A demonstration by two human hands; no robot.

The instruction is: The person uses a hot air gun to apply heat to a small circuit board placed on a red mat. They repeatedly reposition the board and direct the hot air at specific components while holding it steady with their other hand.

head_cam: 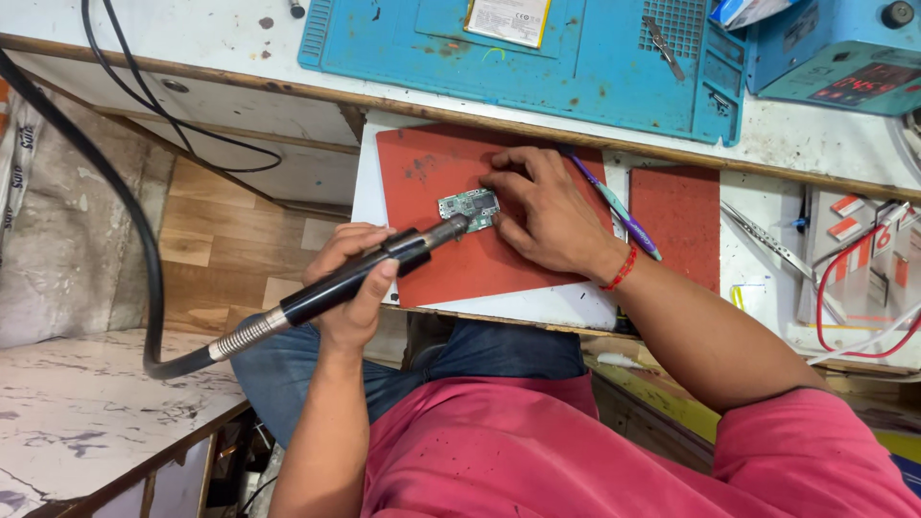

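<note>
His left hand (357, 280) grips a black rotary tool (369, 271), tip at the circuit board (469, 206). Right hand (552, 213) pins the board with spread fingers on a red mat (432, 254).

Two red mats (480, 249), one circuit board (469, 206), perhaps two tweezers (767, 242).

Wood-plank floor (216, 235), cluttered white workbench (192, 38)

circuit board (469, 206): green with silvery metal patches
rotary handpiece (369, 271): black, on a ribbed silver spring and black hose
mat (432, 230): dull red, scuffed darker at its upper left
second mat (676, 216): same red
repair mat (576, 58): turquoise blue, stained
tweezers-like pen (614, 206): purple and teal
wrist thread (622, 269): red
shirt (537, 451): pink-red
jeans (480, 355): blue
floor (211, 240): light wood grain
</note>
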